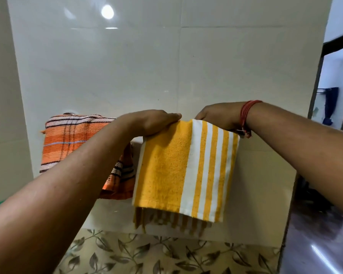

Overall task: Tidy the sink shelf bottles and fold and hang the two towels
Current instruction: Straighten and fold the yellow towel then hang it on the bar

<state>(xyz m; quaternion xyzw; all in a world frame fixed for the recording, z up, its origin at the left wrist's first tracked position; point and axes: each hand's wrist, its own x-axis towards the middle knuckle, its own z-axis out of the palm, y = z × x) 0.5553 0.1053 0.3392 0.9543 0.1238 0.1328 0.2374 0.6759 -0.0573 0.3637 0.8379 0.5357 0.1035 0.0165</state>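
A folded yellow towel with white stripes hangs over a wall rail in the middle of the view. My left hand lies flat on its top left edge, fingers pressed on the cloth. My right hand reaches behind the towel's top right edge, its fingers hidden by the cloth. An orange checked towel hangs on the same rail to the left, partly behind my left forearm. The rail's metal end shows under my right wrist. No bottles are in view.
A white tiled wall is right behind the towels. Below runs a band of leaf-pattern tiles. A dark doorway opens at the right. A red thread band is on my right wrist.
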